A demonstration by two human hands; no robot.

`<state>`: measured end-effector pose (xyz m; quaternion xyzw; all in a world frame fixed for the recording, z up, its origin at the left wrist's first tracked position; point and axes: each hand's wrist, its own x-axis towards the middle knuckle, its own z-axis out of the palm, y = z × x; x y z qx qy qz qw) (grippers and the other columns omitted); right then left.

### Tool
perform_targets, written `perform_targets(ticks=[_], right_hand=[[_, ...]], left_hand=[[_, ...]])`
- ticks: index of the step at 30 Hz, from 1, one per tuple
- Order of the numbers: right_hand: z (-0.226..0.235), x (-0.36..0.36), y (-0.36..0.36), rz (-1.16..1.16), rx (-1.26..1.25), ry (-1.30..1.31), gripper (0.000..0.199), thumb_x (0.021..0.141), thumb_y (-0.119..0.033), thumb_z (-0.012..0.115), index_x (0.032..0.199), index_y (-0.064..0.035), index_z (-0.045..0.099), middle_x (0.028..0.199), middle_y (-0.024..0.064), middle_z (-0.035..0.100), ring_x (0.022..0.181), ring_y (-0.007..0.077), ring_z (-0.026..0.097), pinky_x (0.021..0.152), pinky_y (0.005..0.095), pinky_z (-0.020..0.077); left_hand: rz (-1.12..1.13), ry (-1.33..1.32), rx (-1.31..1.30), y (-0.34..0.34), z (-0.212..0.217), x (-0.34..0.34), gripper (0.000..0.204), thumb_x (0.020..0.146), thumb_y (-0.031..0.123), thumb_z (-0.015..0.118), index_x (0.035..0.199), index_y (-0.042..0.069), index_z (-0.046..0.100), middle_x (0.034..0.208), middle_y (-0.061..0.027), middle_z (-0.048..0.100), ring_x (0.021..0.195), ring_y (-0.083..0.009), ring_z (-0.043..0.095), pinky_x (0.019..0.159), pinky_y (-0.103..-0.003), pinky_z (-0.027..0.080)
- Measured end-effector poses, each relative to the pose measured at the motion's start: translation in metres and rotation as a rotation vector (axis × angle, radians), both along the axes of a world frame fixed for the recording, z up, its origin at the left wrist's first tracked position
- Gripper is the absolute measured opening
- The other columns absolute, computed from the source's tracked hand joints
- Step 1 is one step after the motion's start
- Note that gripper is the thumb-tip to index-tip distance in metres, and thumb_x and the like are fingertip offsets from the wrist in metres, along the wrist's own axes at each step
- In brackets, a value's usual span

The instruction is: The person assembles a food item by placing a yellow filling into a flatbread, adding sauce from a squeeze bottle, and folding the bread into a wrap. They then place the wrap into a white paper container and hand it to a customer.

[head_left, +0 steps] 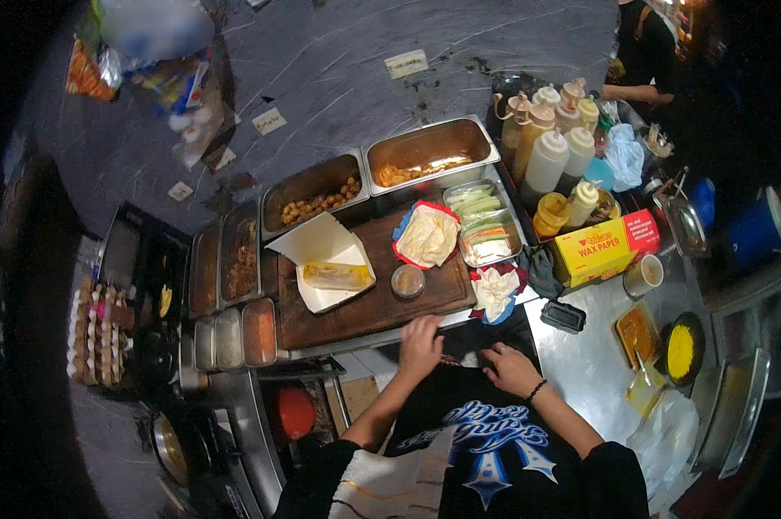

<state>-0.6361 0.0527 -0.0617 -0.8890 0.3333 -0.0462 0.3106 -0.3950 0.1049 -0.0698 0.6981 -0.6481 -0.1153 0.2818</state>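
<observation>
My left hand (420,349) rests at the front edge of the dark wooden cutting board (364,322), fingers stretched out and holding nothing I can see. To its right, my right hand (510,370) hovers in front of my black shirt, fingers apart and bare. On the board stands an open white carton (321,235) with a yellowish wrapped roll (337,276) inside. A small round clear cup (408,281) sits right of the carton, just beyond my left hand. Behind the cup lies a bunched cream cloth (428,233) with red and blue edges; a similar cloth (496,290) lies farther right.
Steel pans hold small round brown pieces (321,201) and orange shreds (421,170). A tray of cut vegetables (484,221) adjoins the board. Several squeeze bottles (546,160) and a yellow wax paper box (602,249) stand right. Egg trays (99,333) are at left; a person stands far right.
</observation>
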Motion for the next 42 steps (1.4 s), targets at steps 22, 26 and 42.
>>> perform_targets(ticks=[22, 26, 42], right_hand=[[-0.009, -0.025, 0.009, -0.219, 0.048, -0.067, 0.041, 0.085, -0.020, 0.064, 0.122, -0.0042, 0.057, 0.110, 0.0200, 0.059, 0.098, 0.0384, 0.061, 0.086, 0.0438, 0.0509], [0.001, -0.031, 0.004, -0.276, 0.036, -0.143, 0.043, 0.085, -0.019, 0.062, 0.124, -0.0024, 0.055, 0.111, 0.0204, 0.059, 0.098, 0.0383, 0.062, 0.086, 0.0438, 0.0511], [0.002, -0.056, 0.016, -0.429, 0.087, -0.177, 0.047, 0.084, -0.023, 0.063, 0.127, -0.0061, 0.056, 0.116, 0.0211, 0.061, 0.103, 0.0374, 0.061, 0.089, 0.0427, 0.0505]], left_hand=[[-0.288, -0.161, 0.338, -0.120, 0.060, 0.091, 0.063, 0.063, 0.011, 0.070, 0.125, 0.016, 0.060, 0.121, -0.0212, 0.055, 0.114, -0.0415, 0.053, 0.099, -0.046, 0.045], [-0.625, -0.119, 0.202, -0.157, 0.161, 0.047, 0.070, 0.063, 0.017, 0.074, 0.130, 0.013, 0.055, 0.121, -0.0199, 0.055, 0.115, -0.0389, 0.052, 0.101, -0.043, 0.042], [-0.965, 0.438, -0.566, -0.205, 0.412, -0.144, 0.053, 0.066, 0.015, 0.074, 0.117, 0.007, 0.057, 0.123, -0.0148, 0.058, 0.119, -0.0290, 0.056, 0.102, -0.038, 0.041]])
